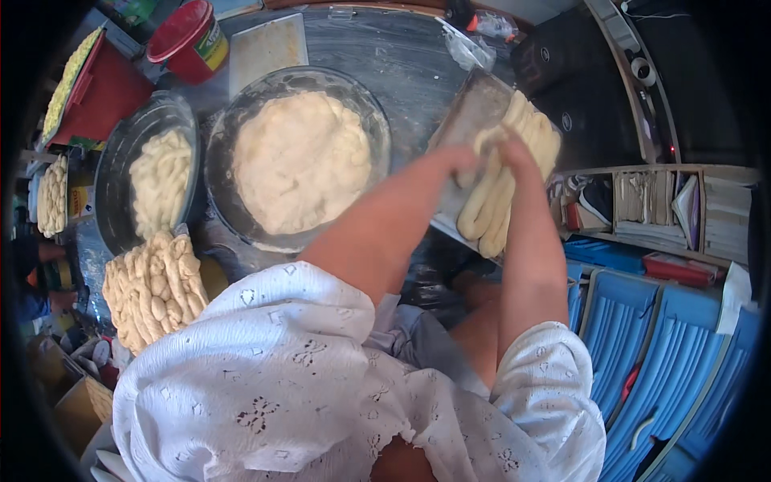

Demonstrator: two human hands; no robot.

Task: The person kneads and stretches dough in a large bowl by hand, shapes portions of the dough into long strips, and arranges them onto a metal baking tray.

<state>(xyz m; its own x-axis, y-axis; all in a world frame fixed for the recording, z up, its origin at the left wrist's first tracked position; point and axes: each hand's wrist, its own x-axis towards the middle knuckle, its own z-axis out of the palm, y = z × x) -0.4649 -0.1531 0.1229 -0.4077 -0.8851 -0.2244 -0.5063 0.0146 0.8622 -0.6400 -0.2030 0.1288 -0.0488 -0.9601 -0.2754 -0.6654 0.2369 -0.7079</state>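
Note:
My left hand (pixel 460 158) and my right hand (pixel 514 151) are close together over a metal tray (pixel 480 103) at the right. Both are closed on a pale dough rope (pixel 487 143), which bends up between them; motion blurs the fingers. More long dough ropes (pixel 536 128) lie side by side on the tray's right part, beneath and beside my right hand. The looped lower ends of the ropes (pixel 482 217) reach the tray's near edge. The far left part of the tray shows bare metal.
A large basin (pixel 377 153) holds a broad dough mass. Left of it stands an oval tub (pixel 108 177) with dough pieces, and nearer, a stack of dough strands (pixel 152 289). Red buckets (pixel 178 40) and a flat board (pixel 269 48) sit behind. Blue chairs (pixel 666 353) line the right.

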